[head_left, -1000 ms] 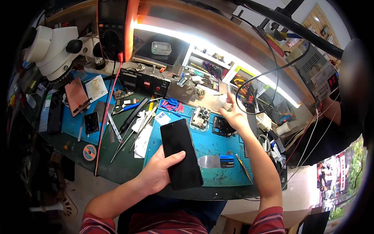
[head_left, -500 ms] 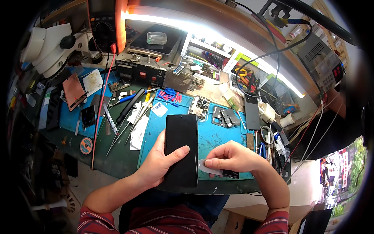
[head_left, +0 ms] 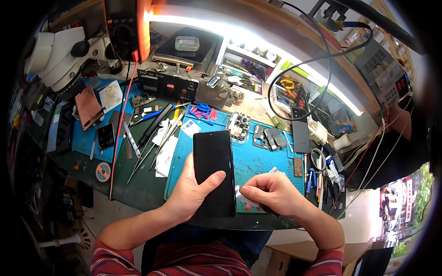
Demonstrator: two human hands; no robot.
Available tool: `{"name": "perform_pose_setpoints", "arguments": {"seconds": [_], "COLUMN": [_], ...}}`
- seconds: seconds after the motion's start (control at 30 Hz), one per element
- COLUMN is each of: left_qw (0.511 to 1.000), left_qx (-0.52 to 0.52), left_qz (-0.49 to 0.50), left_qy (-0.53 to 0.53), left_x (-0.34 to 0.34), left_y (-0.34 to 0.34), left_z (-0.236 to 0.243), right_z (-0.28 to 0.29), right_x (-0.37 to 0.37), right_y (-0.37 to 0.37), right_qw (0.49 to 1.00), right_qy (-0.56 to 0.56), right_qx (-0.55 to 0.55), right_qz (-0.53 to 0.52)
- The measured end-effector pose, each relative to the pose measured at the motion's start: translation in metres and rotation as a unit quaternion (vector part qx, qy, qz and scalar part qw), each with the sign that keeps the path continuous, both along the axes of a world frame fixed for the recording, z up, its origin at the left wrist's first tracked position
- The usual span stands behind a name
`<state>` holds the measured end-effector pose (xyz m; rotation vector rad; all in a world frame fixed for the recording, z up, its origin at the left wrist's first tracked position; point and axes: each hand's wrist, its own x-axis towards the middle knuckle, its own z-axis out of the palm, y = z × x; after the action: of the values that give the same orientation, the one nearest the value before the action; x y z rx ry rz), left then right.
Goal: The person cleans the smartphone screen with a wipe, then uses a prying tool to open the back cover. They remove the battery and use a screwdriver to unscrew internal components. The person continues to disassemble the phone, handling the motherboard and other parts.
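Note:
A black smartphone [head_left: 212, 156] with its dark screen facing up is gripped in my left hand [head_left: 191, 191], the thumb lying across the glass and the fingers behind. My right hand [head_left: 276, 191] pinches a thin, pale, translucent flat piece [head_left: 245, 197] by the phone's right edge. Whether that piece touches the phone, I cannot tell. Under my right hand a dark flat object [head_left: 270, 211] partly shows; most of it is hidden. Beyond the phone, a circuit board with camera modules [head_left: 239, 125] and dark internal parts [head_left: 269, 137] lie on the blue mat [head_left: 179, 170].
Tweezers [head_left: 142, 158] and a black-handled tool [head_left: 155, 125] lie to the left, near a round orange-labelled spool [head_left: 103, 172]. At the right stand bottles and screwdrivers [head_left: 311, 181]. A power unit [head_left: 170, 86] sits behind, and a red cable [head_left: 121, 133] hangs down left of the mat.
My right hand has turned slightly, tilting the pale piece and the dark object beneath it. The phone has shifted a little, while my left hand keeps its hold.

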<state>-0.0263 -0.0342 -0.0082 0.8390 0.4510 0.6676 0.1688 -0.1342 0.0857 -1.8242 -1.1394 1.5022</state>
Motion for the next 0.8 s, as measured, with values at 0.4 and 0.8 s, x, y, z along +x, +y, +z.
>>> {"name": "perform_pose_setpoints", "arguments": {"seconds": [0.4,0.8], "left_qw": [0.997,0.992], "left_qx": [0.056,0.083], "left_qz": [-0.045,-0.091], "left_qy": [0.021,0.03], "left_x": [-0.003,-0.003], "left_y": [0.002,0.003], "left_z": [0.006,0.009], "right_z": [-0.012,0.001], "right_x": [0.012,0.014], "right_y": [-0.002,0.007], "right_qw": [0.997,0.987], "right_qy": [0.012,-0.027], "right_qx": [0.023,0.018], "right_qz": [0.071,0.156]}}
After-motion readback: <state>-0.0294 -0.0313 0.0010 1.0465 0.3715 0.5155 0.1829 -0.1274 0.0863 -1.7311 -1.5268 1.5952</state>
